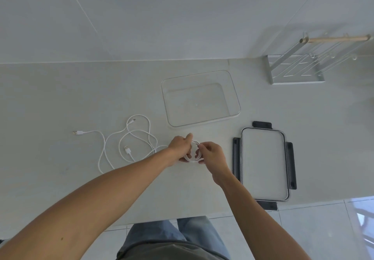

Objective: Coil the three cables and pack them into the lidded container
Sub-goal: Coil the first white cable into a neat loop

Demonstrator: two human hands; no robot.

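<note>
Bright, even daylight; soft shadows; wide-angle edge distortion.

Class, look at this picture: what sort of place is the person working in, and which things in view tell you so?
Probably a home kitchen or utility counter. A pale worktop meets a plain wall, a white wire rack with a wooden bar stands at the back, and tiled floor shows below the edge.

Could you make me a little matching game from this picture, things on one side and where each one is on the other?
Things:
1. clear container
2. lid
3. coiled white cable
4. loose white cables
5. wire rack

Places:
A. held between both hands
B. far right, by the wall
C. open, beyond the hands
D. spread out left of the hands
E. flat on the table, right of the hands

Pairs: 1-C, 2-E, 3-A, 4-D, 5-B
</note>
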